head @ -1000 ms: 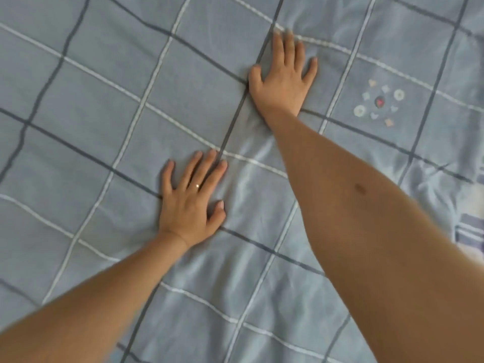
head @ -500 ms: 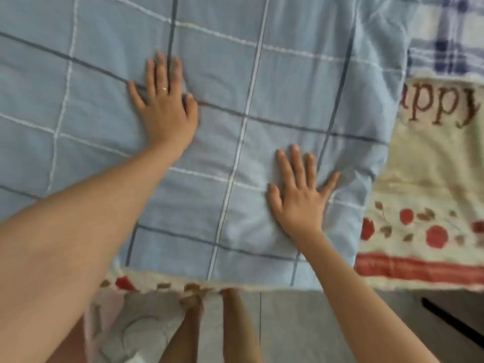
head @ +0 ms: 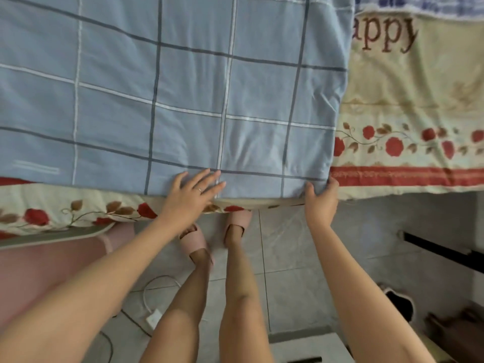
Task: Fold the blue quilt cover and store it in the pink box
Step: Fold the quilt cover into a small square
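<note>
Blue quilt cover (head: pixel 183 87) lies flat on the bed, 9 to 1 o'clock, near edge along the mattress edge. L hand (head: pixel 191 196) rests on that edge, fingers straight & spread. R hand (head: pixel 320 199) has fingers curled round the near-R corner. Floral sheet (head: pixel 408 100) at 2 reads "appy". Tiled floor (head: pixel 301 258) open at 5; pink box (head: pixel 39 271) at 8.

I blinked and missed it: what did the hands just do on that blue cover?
Both hands slid back toward the near edge of the blue quilt cover. The right hand went from pressing flat to gripping its near right corner; the left hand rests on it by the edge. The cover stayed spread on the floral sheet.
</note>
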